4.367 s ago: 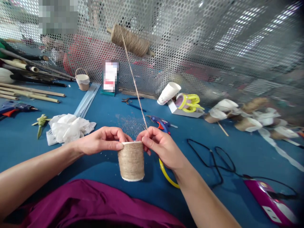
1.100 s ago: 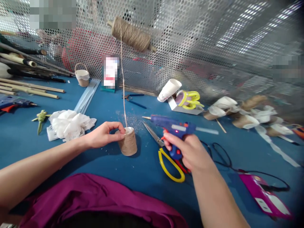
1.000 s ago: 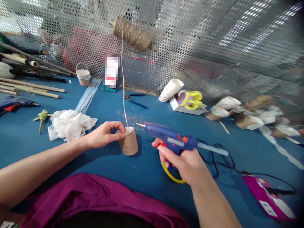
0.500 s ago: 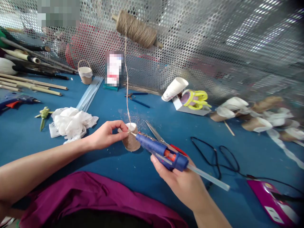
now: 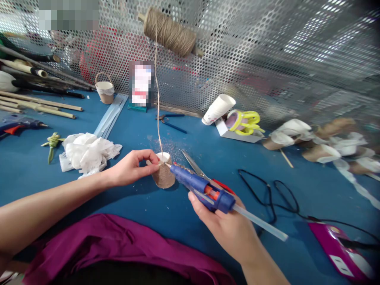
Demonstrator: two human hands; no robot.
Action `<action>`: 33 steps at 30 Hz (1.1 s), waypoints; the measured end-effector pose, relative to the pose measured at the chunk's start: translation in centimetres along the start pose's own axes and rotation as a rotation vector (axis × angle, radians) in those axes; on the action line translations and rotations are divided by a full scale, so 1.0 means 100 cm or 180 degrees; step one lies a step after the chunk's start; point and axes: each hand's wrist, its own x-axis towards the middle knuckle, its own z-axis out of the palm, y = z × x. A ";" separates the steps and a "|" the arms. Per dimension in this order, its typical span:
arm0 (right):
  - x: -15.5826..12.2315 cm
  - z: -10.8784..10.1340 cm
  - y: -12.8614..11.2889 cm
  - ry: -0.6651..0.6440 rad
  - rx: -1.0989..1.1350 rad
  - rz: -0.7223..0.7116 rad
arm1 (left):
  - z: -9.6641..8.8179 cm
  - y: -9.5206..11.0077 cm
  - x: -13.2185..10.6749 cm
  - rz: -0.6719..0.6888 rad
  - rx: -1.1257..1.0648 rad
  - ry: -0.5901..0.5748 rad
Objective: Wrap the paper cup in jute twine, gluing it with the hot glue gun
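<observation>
A small paper cup wrapped in brown twine stands on the blue table. My left hand pinches its rim on the left side, thumb and fingertips closed there. In my right hand is a blue hot glue gun, its nozzle at the cup's upper edge and a clear glue stick jutting from its back. A strand of twine runs from the cup up to a twine spool. Scissors with red handles lie behind the gun, partly hidden by it.
White lace, a second glue gun and sticks lie at left. A small basket, a blurred phone-like screen and pliers are farther back. At right are wrapped cups, a black cable and a purple power strip.
The view has shifted very slightly. The glue gun's nozzle stays near the cup's rim, and both hands keep almost the same position.
</observation>
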 end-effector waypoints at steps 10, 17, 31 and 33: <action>-0.001 -0.001 -0.003 -0.0008 0.0128 0.0252 | 0.000 0.000 0.000 -0.0020 -0.0049 0.0014; 0.002 -0.001 -0.007 -0.0002 0.0036 0.0152 | 0.001 -0.001 0.000 -0.0001 -0.0035 0.0034; 0.003 -0.001 -0.003 0.0112 -0.0065 0.0017 | -0.001 -0.003 0.000 0.0007 -0.0106 -0.0030; 0.003 0.000 -0.002 0.0182 -0.0034 0.0131 | -0.001 -0.004 0.000 0.0016 -0.0102 -0.0012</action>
